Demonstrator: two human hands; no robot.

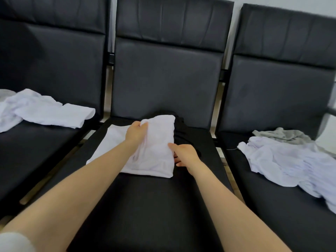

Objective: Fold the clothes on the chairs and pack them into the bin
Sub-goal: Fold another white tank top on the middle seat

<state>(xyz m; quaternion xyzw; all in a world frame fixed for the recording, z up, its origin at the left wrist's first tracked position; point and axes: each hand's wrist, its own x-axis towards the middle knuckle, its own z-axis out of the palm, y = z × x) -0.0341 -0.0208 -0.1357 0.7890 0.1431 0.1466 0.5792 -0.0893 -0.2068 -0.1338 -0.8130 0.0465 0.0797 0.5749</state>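
From the head camera, a soft white garment (154, 148), half folded into a rough rectangle, lies on the smooth black seat of the middle chair (154, 206). The left hand (136, 132) pinches its folded upper layer; the right hand (185, 155) rests against its right edge, fingers nearly straight (a dark garment (181, 128) bunches behind). Crumpled white clothes (283, 160) cover the side seats.

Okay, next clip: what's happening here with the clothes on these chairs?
A person is folding a white cloth garment on the middle black padded chair. The left hand grips its folded-over top edge; the right hand touches its right side. Unfolded white clothes lie on the left chair, and a white and grey pile on the right. No bin is visible.
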